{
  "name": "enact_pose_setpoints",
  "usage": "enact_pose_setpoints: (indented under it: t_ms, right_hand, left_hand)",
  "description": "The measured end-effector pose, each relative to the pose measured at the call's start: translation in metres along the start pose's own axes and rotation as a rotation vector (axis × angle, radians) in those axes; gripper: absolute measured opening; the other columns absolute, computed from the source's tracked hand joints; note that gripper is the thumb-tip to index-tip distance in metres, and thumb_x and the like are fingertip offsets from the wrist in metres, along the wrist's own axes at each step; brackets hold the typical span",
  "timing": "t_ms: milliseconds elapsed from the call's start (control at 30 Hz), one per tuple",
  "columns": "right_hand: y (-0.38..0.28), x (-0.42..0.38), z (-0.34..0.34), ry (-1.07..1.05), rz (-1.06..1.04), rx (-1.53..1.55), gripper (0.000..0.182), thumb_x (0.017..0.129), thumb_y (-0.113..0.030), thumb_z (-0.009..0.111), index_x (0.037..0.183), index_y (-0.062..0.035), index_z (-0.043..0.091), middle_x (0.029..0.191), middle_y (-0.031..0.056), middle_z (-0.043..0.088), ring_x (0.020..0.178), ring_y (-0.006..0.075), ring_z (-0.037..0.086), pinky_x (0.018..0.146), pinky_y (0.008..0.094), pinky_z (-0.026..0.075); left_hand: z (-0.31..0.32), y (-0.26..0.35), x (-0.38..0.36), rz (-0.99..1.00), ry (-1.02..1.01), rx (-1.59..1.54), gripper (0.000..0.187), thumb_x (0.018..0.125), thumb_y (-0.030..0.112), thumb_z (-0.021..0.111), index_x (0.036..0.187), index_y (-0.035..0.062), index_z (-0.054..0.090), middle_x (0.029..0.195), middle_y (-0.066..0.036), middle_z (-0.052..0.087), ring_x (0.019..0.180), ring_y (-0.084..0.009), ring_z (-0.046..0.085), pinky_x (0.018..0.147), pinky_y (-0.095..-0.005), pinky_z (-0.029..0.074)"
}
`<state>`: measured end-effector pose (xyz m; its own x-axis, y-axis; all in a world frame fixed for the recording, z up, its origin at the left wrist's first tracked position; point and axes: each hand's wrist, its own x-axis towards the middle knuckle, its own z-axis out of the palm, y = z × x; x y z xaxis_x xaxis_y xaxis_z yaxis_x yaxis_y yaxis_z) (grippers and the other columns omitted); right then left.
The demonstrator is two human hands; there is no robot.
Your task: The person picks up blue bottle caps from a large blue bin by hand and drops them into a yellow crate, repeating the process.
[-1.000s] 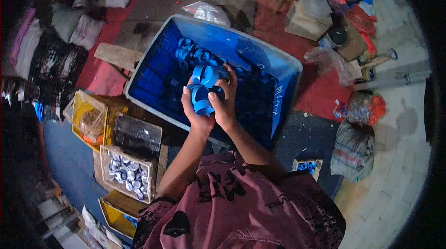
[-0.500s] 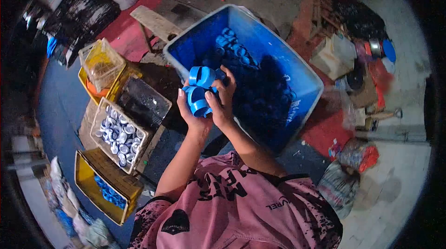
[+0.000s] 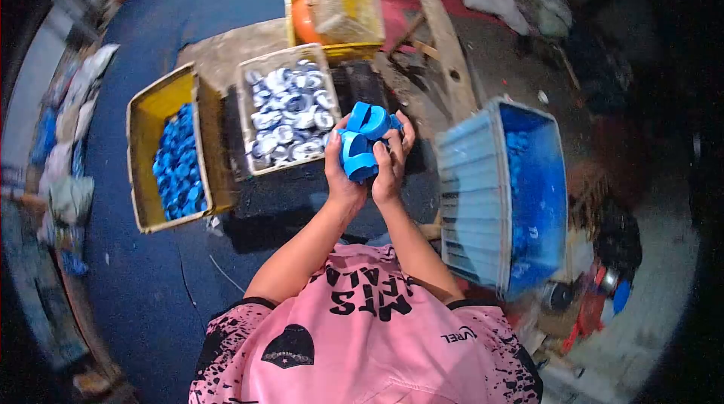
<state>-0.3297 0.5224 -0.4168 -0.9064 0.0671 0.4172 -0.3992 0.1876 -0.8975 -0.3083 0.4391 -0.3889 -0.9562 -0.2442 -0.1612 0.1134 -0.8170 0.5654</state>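
Both my hands hold a cluster of blue plastic fittings (image 3: 362, 139) in front of my chest. My left hand (image 3: 339, 178) cups the cluster from below on the left side. My right hand (image 3: 392, 164) wraps it from the right, fingers over the top. The cluster hangs above a dark surface, just right of a box of silvery round parts (image 3: 285, 111). A big blue tub (image 3: 504, 200) with more blue fittings stands to my right.
A yellow-brown box of blue fittings (image 3: 175, 155) stands at the left. Behind the silver parts sits a yellow crate (image 3: 332, 10) with a wire basket. A wooden plank (image 3: 449, 57) lies at the back, sacks along the far edge, blue floor at left.
The view has swung left: the blue tub has shifted from centre to my right, the boxes now lie ahead. My hands carried the blue fittings away from over the tub toward the boxes.
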Motion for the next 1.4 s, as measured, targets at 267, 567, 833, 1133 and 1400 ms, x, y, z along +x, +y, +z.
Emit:
enact_pose_setpoints:
  t_ms: [267,567,833,1133,1400]
  right_hand:
    - [-0.044,-0.024,0.168,-0.392,0.026,0.212,0.038,0.092,-0.044,0.061,0.098,-0.007,0.058,0.15,0.022,0.03,0.14,0.0362,0.031,0.117,0.0497,0.021]
    - [-0.064,-0.066,0.325,-0.854,0.193,0.539,0.036,0.088,-0.038,0.068,0.103,-0.0065,0.061,0.147,0.0194,0.032,0.14,0.0308,0.031,0.116,0.0432,0.024]
    - [-0.077,-0.084,0.481,-1.066,0.437,0.568,0.049,0.081,-0.04,0.08,0.115,-0.0059,0.07,0.142,0.0193,0.042,0.141,0.0307,0.032,0.118,0.0415,0.025]
    - [-0.067,-0.071,0.612,-1.223,0.901,0.741,0.057,0.079,-0.019,0.078,0.131,-0.006,0.059,0.142,0.0086,0.04,0.135,0.0223,0.041,0.114,0.0359,0.034]
    - [-0.065,-0.073,0.649,-1.161,1.035,0.788,0.06,0.077,-0.006,0.068,0.135,-0.0063,0.052,0.131,0.0071,0.052,0.123,0.0205,0.054,0.105,0.0343,0.045]
  left_hand:
    - [-0.094,0.134,-0.004,0.321,0.277,-0.084,0.065,0.096,0.058,0.05,0.135,0.0063,0.052,0.122,-0.011,0.063,0.11,-0.0234,0.063,0.099,-0.0379,0.05]
    - [-0.197,0.232,-0.015,0.705,0.585,-0.093,0.061,0.097,0.055,0.053,0.132,0.0058,0.054,0.117,-0.01,0.065,0.109,-0.0232,0.064,0.097,-0.038,0.051]
    - [-0.294,0.325,0.015,0.843,0.778,0.102,0.064,0.095,0.053,0.057,0.138,0.0058,0.048,0.127,-0.011,0.06,0.119,-0.0237,0.061,0.103,-0.0387,0.048]
    - [-0.369,0.417,0.066,0.783,0.828,0.232,0.063,0.095,0.044,0.06,0.141,0.0025,0.052,0.129,-0.014,0.059,0.116,-0.0235,0.06,0.101,-0.0376,0.047]
    - [-0.398,0.446,0.09,0.754,0.846,-0.036,0.051,0.102,0.038,0.052,0.137,0.0023,0.057,0.128,-0.012,0.061,0.115,-0.0217,0.059,0.102,-0.0367,0.045]
